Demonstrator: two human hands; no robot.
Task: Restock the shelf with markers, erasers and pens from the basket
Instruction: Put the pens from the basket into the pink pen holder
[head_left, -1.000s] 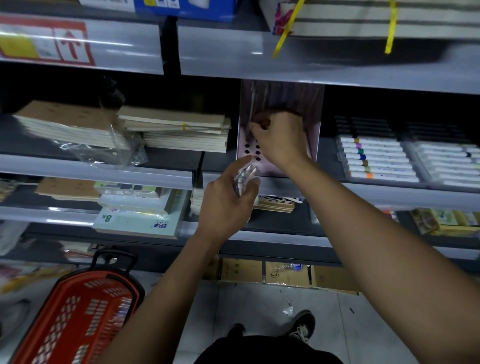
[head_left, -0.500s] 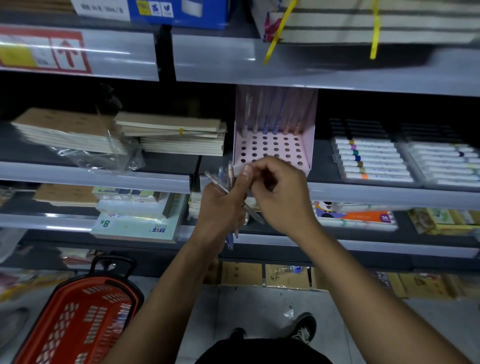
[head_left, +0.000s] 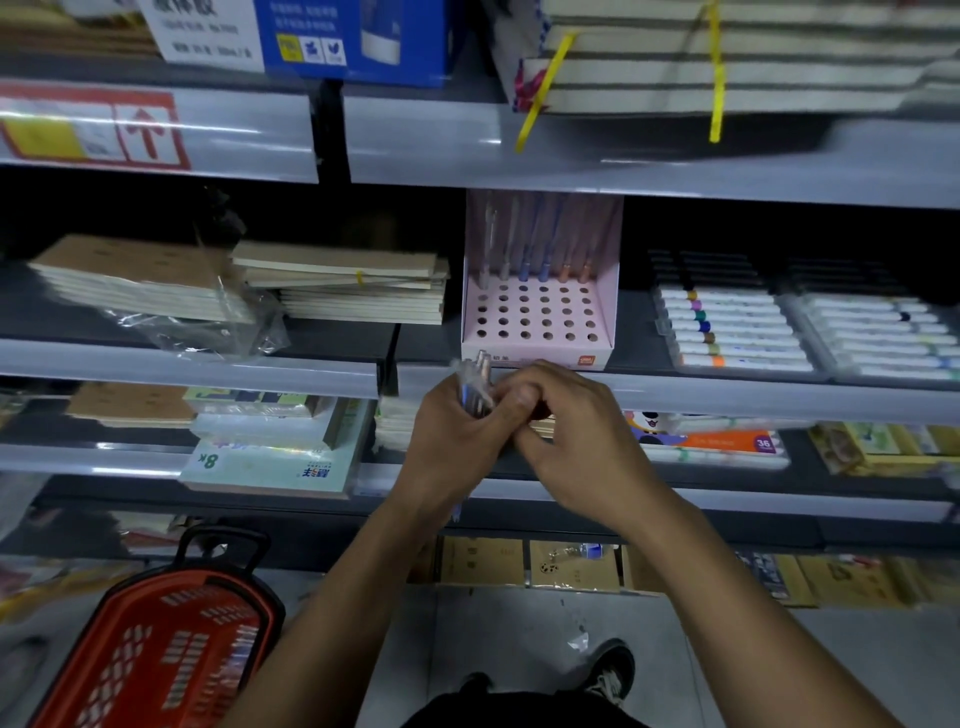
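From the head view, my left hand (head_left: 452, 431) gripped a bunch of pens (head_left: 475, 382) just below the pink holder (head_left: 540, 317) on the shelf (head_left: 727, 395). My right hand (head_left: 566, 441) curled against it, fingers pinching at the bunch. The basket (head_left: 156, 649) sat on the floor, lower left.

A single head-worn view looks forward and down, close above both hands, facing the shelf (head_left: 675, 395) just beyond the grip.
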